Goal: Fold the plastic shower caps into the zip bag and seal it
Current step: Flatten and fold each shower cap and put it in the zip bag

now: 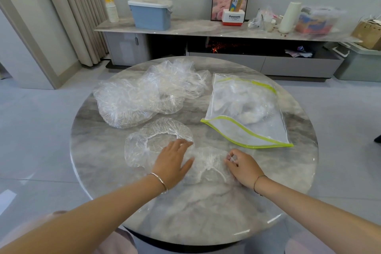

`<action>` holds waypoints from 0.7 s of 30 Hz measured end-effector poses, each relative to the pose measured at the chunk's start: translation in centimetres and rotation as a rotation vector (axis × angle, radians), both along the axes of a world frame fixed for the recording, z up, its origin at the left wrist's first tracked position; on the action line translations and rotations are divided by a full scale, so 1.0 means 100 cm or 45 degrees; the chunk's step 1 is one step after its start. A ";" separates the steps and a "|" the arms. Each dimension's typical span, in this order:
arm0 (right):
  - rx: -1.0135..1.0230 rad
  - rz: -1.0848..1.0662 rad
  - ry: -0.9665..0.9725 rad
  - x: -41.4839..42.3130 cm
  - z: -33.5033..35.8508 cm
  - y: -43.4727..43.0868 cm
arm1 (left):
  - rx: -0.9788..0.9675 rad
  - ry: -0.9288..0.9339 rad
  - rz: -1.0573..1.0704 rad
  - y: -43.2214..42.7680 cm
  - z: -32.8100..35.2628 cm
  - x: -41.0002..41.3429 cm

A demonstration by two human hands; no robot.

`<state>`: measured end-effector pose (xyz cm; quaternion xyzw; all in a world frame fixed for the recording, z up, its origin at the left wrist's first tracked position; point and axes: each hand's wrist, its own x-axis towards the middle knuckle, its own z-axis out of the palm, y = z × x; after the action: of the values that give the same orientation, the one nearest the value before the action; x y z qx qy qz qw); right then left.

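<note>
I see a round grey marble table (206,212), smooth and shiny, and crinkly clear plastic shower caps (132,101) on it.

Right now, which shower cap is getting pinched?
The frontmost cap: the right hand pinches its rim. The other caps lie farther back, unpinched.

I get a bright, even picture under soft, diffuse light, with only faint shadows on the table (185,212). White glare streaks sit along its near rim, and a pale patch shines on the floor (8,198) at left. The crinkled shower caps (148,93) sparkle with tiny highlights. The wide lens bends the curtain (78,16) and sideboard (185,29) toward the edges. The plastic box (317,20) at the far right is smeared.
</note>
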<state>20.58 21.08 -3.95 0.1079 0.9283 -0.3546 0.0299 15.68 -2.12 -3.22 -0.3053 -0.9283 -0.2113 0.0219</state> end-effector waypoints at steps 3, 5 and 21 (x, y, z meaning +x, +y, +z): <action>-0.006 0.003 -0.018 -0.001 0.000 -0.001 | -0.151 0.029 -0.314 0.011 -0.006 0.004; 0.076 0.000 -0.013 -0.001 0.002 -0.002 | -0.363 -0.033 -0.380 0.014 -0.013 0.005; 0.702 0.652 -0.044 0.013 -0.025 -0.001 | -0.559 -0.117 -0.323 0.015 -0.029 -0.002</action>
<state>21.90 20.97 -6.48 -0.1178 0.9852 -0.0704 0.1028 15.49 -0.64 -6.12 -0.4066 -0.9063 -0.0195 -0.1138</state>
